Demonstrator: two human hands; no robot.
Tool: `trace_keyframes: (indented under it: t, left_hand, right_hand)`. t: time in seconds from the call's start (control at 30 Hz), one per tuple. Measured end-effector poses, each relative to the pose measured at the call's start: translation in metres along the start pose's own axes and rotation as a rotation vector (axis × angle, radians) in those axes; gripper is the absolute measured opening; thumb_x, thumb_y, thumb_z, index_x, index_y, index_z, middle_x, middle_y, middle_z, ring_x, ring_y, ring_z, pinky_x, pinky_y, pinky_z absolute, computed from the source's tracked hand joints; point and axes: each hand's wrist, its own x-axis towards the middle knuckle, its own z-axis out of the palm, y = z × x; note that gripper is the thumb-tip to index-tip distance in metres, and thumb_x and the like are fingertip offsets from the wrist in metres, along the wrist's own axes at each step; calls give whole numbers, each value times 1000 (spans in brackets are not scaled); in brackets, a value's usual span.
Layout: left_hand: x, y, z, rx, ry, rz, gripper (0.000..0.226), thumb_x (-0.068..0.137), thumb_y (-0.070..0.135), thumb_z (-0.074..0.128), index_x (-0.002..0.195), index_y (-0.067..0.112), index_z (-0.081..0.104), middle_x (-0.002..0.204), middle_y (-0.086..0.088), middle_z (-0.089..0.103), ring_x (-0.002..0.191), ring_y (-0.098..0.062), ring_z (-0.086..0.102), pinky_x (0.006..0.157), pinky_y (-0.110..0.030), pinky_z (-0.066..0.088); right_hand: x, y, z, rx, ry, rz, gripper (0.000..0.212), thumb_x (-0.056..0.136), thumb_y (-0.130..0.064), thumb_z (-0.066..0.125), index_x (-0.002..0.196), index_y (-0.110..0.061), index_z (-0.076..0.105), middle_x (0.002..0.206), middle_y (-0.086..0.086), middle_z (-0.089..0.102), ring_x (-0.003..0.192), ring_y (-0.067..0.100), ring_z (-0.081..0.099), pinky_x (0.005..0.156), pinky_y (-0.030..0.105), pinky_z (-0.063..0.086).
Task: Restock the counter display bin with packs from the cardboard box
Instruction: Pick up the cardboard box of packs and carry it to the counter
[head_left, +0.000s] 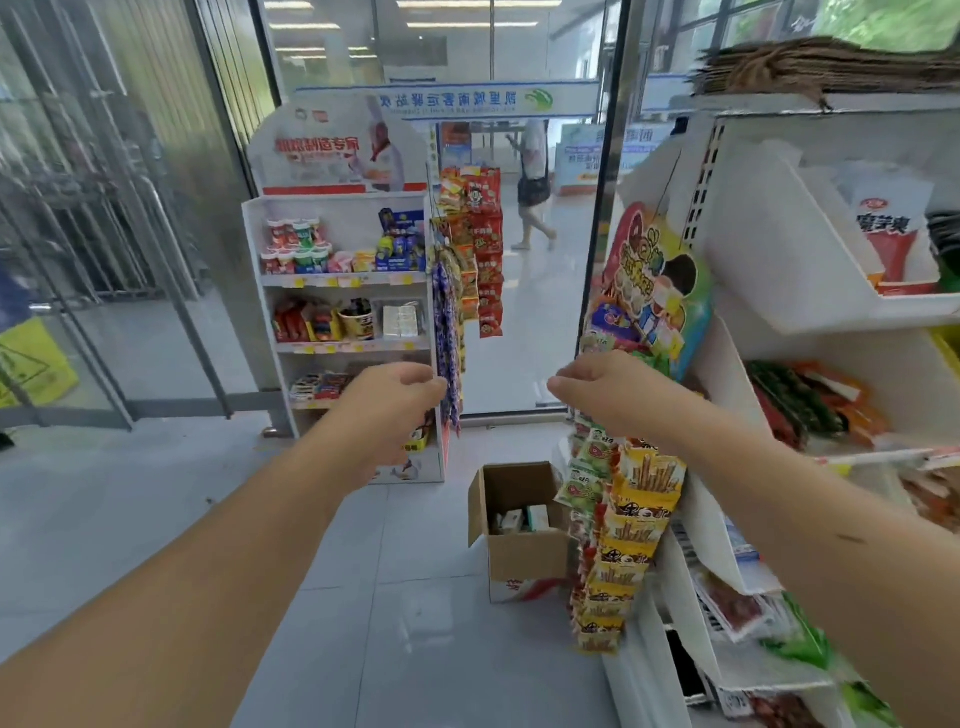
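An open cardboard box (524, 561) stands on the grey floor beside the right-hand shelving, with a few small packs (522, 519) inside. A white display bin (769, 270) sits high on the right shelf and holds a red and white pack (891, 234). Both my arms reach forward at chest height, well above the box. My left hand (395, 400) has loosely curled fingers and nothing visible in it; its fingertips lie beside a hanging strip of purple packs (449, 332). My right hand (597, 384) hangs with loosely curled fingers and is empty.
A white snack rack (348, 332) stands ahead left, with hanging snack strips (480, 244) on its side. Yellow snack strips (634, 525) hang off the right shelving next to the box. A glass door (524, 312) is ahead; a person walks beyond it. Flattened cardboard (831, 62) lies on top of the shelf.
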Motion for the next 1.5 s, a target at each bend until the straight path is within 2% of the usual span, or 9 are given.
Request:
trace_keyframes:
  t: [0.07, 0.13, 0.2, 0.27, 0.37, 0.73, 1.1, 1.23, 1.5]
  left_hand:
    - [21, -17, -17, 8, -24, 1, 35, 98, 34, 53, 132, 27, 55, 121, -2, 58, 108, -23, 57, 80, -41, 55]
    - [43, -34, -34, 21, -54, 6, 11, 98, 30, 53, 104, 29, 61, 109, -6, 59, 96, -22, 55, 75, -37, 51]
    - [67, -51, -50, 67, -91, 30, 11, 98, 28, 53, 89, 30, 59, 105, -9, 61, 91, -21, 54, 73, -34, 45]
    - [91, -66, -60, 167, -140, 63, 22, 97, 33, 55, 116, 26, 63, 123, -6, 62, 102, -19, 56, 80, -30, 44]
    - [123, -81, -70, 331, -190, 72, 48, 94, 40, 55, 139, 24, 50, 136, -1, 57, 114, -19, 56, 92, -32, 46]
    - [241, -94, -67, 601, -294, 193, 50, 93, 42, 52, 141, 26, 48, 142, 4, 51, 126, -17, 50, 103, -38, 44]
    - [368, -65, -45, 626, -400, 275, 48, 92, 46, 52, 138, 30, 51, 133, 4, 59, 108, -21, 63, 93, -42, 52]
    - [417, -73, -44, 648, -467, 327, 48, 93, 45, 52, 139, 30, 50, 136, 5, 57, 114, -18, 58, 97, -42, 50]
    - [536, -95, -46, 688, -689, 401, 44, 92, 44, 57, 135, 32, 54, 131, -1, 61, 98, -21, 62, 90, -40, 51]
  right_hand:
    - [19, -10, 21, 7, 5, 31, 39, 99, -42, 49, 125, -17, 64, 109, 1, 67, 82, 13, 59, 76, 33, 53]
    - [36, -22, 42, 12, -13, 75, 39, 100, -39, 48, 127, -15, 62, 99, -2, 66, 76, 11, 57, 68, 28, 50]
    - [52, -33, 61, -35, -46, 109, 41, 100, -39, 47, 130, -14, 61, 111, 1, 67, 91, 16, 61, 80, 32, 53]
    - [66, -40, 77, -85, -61, 157, 47, 98, -43, 48, 137, -16, 55, 134, 4, 59, 116, 21, 57, 99, 36, 48]
    - [87, -47, 94, -110, -82, 203, 57, 95, -50, 52, 143, -19, 48, 143, 1, 52, 127, 20, 52, 105, 35, 43]
    - [177, -36, 140, -180, -67, 265, 61, 94, -55, 51, 146, -24, 43, 141, 2, 53, 125, 21, 52, 101, 38, 47]
    - [278, -10, 155, -195, -2, 329, 62, 92, -55, 53, 145, -24, 44, 139, 3, 51, 121, 22, 53, 94, 38, 48]
    - [305, -8, 163, -183, 32, 409, 62, 91, -53, 54, 145, -25, 44, 135, 2, 52, 117, 21, 54, 91, 37, 49]
    - [347, -26, 203, -162, 154, 703, 41, 93, -39, 57, 126, -14, 58, 128, 8, 56, 116, 27, 54, 91, 45, 51]
